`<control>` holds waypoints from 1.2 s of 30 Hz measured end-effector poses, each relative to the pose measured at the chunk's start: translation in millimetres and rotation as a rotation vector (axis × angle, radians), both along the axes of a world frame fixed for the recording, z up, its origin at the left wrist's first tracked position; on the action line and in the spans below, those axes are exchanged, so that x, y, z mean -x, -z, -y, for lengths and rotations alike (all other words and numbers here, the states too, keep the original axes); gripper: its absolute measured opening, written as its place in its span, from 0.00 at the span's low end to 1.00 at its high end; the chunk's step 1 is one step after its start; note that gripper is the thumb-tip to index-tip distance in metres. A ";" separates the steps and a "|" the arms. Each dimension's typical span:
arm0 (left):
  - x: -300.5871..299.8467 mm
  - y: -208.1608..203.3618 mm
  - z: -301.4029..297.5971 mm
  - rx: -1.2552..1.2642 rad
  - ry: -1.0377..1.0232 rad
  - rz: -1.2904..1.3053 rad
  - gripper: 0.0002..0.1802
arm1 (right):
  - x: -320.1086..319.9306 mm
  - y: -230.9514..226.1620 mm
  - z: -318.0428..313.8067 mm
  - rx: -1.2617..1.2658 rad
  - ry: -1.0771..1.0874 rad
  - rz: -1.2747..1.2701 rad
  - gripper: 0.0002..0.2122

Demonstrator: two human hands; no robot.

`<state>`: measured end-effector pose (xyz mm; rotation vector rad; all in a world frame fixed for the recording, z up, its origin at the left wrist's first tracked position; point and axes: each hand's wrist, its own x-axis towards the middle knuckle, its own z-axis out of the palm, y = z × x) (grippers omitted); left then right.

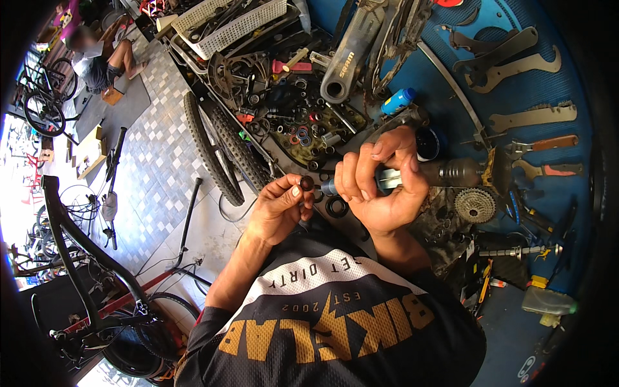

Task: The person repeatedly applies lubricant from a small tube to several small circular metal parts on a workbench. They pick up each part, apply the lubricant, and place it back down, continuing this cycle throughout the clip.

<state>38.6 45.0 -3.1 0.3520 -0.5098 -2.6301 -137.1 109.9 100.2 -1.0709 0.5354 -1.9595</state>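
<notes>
My left hand pinches a small dark ring-shaped part between thumb and fingertips, in front of my chest. Just right of it, my right hand is wrapped around a slim tube-shaped tool with a silvery middle. Its bluish-grey narrow tip points left and comes close to the ring; whether the two touch I cannot tell. Beyond my right hand a dark, see-through cylinder lines up with the tool, but the join is hidden. A black ring lies below the tip.
Loose bearings and small rings crowd the bench ahead, beside a grey crank arm and a blue bottle. Cone wrenches and a cassette are at right. Tyres and a bike frame stand left; a person sits far left.
</notes>
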 end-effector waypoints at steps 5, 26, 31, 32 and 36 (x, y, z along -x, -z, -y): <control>0.3 -3.5 -3.7 -0.006 -0.012 0.007 0.07 | -7.0 6.0 3.5 0.002 0.013 0.003 0.17; 5.9 -4.9 -10.9 0.010 0.039 0.016 0.11 | -12.4 15.8 4.9 0.021 0.135 0.042 0.17; 7.1 -3.1 -12.4 -0.003 0.050 -0.008 0.11 | -14.5 15.8 6.7 0.042 0.093 0.006 0.17; 7.2 -2.5 -12.3 0.012 0.051 0.001 0.11 | -15.2 15.5 6.6 0.038 0.097 0.002 0.17; 7.3 -1.0 -12.5 0.005 0.042 0.007 0.10 | -19.7 15.2 4.8 0.027 0.099 -0.015 0.18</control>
